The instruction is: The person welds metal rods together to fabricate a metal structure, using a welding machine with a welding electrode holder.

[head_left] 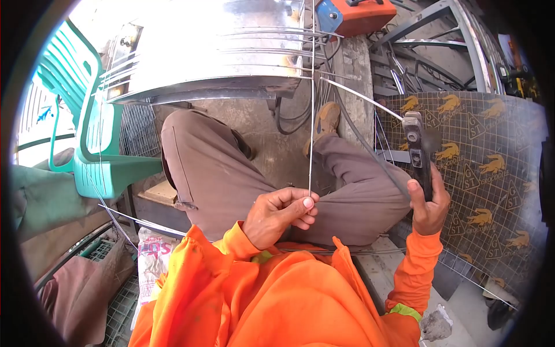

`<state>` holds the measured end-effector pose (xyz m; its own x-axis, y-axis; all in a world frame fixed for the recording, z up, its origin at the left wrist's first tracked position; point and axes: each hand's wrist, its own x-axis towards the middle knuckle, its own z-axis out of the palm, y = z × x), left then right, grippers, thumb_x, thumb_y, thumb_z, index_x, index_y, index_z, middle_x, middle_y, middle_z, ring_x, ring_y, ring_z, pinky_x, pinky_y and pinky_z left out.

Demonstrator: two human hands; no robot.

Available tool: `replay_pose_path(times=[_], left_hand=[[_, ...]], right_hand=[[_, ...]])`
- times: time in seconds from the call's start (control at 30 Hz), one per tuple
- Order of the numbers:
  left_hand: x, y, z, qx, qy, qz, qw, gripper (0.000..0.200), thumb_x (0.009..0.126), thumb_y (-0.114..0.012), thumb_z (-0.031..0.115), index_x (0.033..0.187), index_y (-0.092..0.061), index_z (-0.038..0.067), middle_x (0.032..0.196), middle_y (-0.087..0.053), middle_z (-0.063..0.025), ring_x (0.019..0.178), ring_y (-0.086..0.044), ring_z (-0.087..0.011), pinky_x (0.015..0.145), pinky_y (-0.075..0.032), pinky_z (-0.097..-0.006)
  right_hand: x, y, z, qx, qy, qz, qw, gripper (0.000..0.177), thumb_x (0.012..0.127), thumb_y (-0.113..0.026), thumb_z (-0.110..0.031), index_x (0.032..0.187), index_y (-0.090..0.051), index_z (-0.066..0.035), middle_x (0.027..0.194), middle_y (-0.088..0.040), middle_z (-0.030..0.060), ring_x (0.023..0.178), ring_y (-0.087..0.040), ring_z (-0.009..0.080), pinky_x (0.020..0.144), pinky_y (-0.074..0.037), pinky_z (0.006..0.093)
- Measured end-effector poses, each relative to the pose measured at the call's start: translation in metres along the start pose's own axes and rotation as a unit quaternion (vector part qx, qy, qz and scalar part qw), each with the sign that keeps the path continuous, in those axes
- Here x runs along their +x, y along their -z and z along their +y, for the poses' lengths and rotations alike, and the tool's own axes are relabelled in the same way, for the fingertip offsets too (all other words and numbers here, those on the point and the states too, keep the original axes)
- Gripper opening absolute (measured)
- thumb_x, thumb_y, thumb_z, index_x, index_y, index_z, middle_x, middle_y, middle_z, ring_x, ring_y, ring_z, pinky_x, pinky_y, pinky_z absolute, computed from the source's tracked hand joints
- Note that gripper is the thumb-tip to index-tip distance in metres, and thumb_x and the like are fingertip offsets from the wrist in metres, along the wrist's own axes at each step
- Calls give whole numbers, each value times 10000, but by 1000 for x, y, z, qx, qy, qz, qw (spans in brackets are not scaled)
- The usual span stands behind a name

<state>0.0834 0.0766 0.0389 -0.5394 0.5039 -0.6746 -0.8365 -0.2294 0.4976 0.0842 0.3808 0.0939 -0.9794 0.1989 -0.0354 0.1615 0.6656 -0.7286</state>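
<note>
Here, the left hand (280,214) sits at the middle of the view, just above the lap, and pinches the lower end of a thin steel wire rod (311,115) between thumb and forefinger, with the other fingers curled in beneath. The wire rod stands nearly upright. Its long axis runs straight up from the pinch, between the knees, to the top edge of the view, where it crosses a set of horizontal wires (260,36) lying against a stainless steel cabinet (214,52).

The right hand (430,205) is off to the right, well apart from the rod and at about the same height as the left hand. It is closed in a full grip round the handle of a hammer (415,139), which is held upright with its metal head at the top, level with a stretch of the rod above the pinch. So the rod lies to the left of the hammer head with open air between them, and only the left hand touches it.

Behind the right hand stands a dark sheet printed with gold crocodiles (491,168). A tan shoe (328,118) shows just right of the rod, above grey-brown trousers (219,168). A green plastic chair (87,133) stands at the left and an orange welding machine (361,14) at the top.
</note>
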Motion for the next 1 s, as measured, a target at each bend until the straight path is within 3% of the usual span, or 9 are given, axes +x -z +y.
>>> replay_pose_path(times=[1.0], left_hand=[[1,-2,-2,-13,3,7,1000,214,972,-588,195,1068,-631,9,915,-651,-50,793,-642,-132,732,-540,-276]], right_hand=[[4,-3,0,-7,6,-25,1000,517,870,-690,-233,1245,-544,92,1053,-668,174,923,-639,186,830,-491,294]])
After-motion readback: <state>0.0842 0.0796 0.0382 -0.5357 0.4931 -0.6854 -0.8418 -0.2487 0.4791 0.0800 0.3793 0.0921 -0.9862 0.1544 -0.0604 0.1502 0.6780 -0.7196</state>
